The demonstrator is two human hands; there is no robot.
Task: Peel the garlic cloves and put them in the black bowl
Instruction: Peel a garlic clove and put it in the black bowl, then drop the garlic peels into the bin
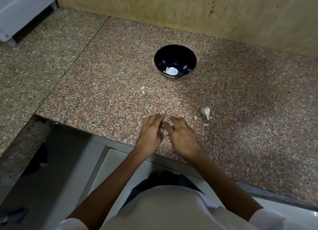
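The black bowl (191, 57) stands on the granite counter (106, 74), far from my hands, with a few peeled garlic cloves (167, 69) at its bottom. My left hand (150, 135) and my right hand (182, 136) meet near the counter's front edge. Their fingertips come together around a small garlic clove (172, 125), of which only a pale bit shows. A partial garlic bulb (205, 111) lies to the right of my hands, with a loose clove (195, 117) beside it. Two more pale cloves (142, 90) lie on the counter left of the bowl.
Scraps of garlic skin (206, 125) lie near the bulb. A wooden panel (189, 9) backs the counter. A white appliance (20, 11) stands at the far left. The counter's front edge runs just under my wrists.
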